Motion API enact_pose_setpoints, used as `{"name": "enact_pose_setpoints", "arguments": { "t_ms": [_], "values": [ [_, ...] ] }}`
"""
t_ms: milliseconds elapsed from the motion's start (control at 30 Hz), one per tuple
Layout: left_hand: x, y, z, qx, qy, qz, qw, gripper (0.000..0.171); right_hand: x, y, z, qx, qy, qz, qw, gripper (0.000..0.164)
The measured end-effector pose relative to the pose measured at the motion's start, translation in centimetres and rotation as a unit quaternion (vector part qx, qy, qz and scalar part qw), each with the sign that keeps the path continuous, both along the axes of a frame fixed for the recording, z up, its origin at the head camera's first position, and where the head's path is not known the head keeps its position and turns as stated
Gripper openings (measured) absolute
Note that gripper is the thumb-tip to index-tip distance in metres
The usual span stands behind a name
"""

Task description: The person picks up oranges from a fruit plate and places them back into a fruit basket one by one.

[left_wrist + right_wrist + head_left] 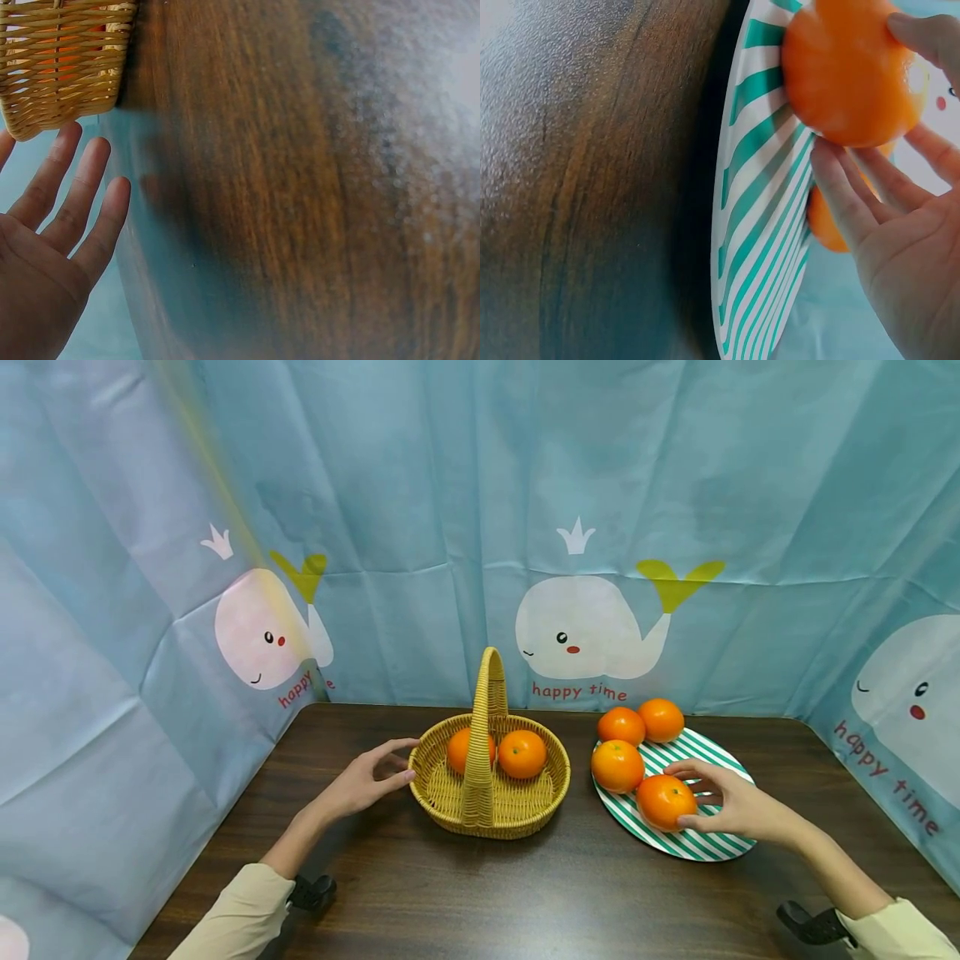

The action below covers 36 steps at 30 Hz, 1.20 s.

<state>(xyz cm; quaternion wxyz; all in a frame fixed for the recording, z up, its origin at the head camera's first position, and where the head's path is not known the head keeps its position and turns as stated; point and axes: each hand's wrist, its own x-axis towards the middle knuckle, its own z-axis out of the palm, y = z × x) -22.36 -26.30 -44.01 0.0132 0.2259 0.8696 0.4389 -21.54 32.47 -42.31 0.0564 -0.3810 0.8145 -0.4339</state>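
My right hand (pixel 742 803) has its thumb and fingers curved round the front orange (pixel 662 803) on a green-and-white striped plate (pixel 697 850). In the right wrist view the thumb and fingertips touch that orange (pixel 851 75), low over the plate. My left hand (pixel 360 787) is at the left side of a yellow wicker basket (pixel 517 818) with a tall handle. Its fingers are spread and fairly straight, with fingertips at the weave in the left wrist view. Inside the basket lie two oranges, one (pixel 522 754) in full view, the other (pixel 459 750) partly behind the handle.
Three more oranges sit toward the plate's left and back: one (pixel 618 766) beside the touched orange, one (pixel 621 726) behind it, one (pixel 661 720) at the back rim. The dark wooden table (pixel 480 893) meets a blue whale-print curtain (pixel 420 527).
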Motion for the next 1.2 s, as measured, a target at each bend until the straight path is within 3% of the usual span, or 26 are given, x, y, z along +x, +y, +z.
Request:
{"name": "enact_pose_setpoints", "arguments": {
  "t_ms": [233, 700, 967, 1200],
  "values": [
    [-0.1, -0.1, 0.0, 0.001, -0.002, -0.004, 1.0, 0.056, 0.1, 0.4, 0.2, 0.006, -0.008, -0.017, 1.0, 0.054],
    [-0.1, 0.0, 0.0, 0.002, -0.006, -0.002, 1.0, 0.056, 0.6, 2.6, 2.6, 0.023, 0.051, -0.053, 0.997, 0.059],
    [-0.2, 0.0, -0.1, -0.002, -0.01, -0.003, 0.9999, 0.056, 0.5, 2.0, 3.3, 0.013, 0.083, -0.059, 0.995, 0.064],
    [-0.2, 0.0, -0.2, 0.004, -0.005, -0.006, 1.0, 0.056, -0.2, 0.8, 3.8, -0.015, 0.072, -0.062, 0.995, 0.064]
  ]
}}
